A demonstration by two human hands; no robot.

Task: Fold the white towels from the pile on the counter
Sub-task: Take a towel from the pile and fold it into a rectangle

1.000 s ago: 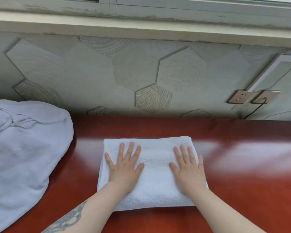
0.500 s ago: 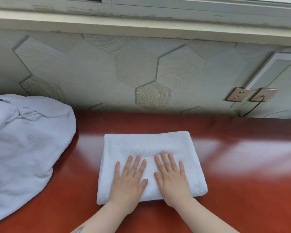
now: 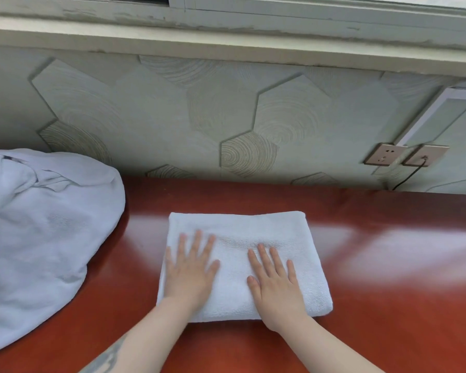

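A folded white towel [image 3: 242, 232] lies flat as a rectangle on the red-brown counter [image 3: 388, 278], in the middle of the head view. My left hand [image 3: 190, 273] presses flat on the towel's left half, fingers straight and spread. My right hand [image 3: 276, 285] lies flat on the right half, a palm's width from the left hand. A big rumpled pile of white towels [image 3: 38, 232] sits at the counter's left end, apart from both hands.
A wall with hexagon-patterned panels [image 3: 226, 125] rises right behind the counter. Two wall sockets [image 3: 406, 157] sit at the right, one with a black cable plugged in. A window sill [image 3: 226, 41] runs above.
Both hands slid back toward me along the towel and came together in the middle; now they have spread apart again, left hand to the left, right hand to the right.
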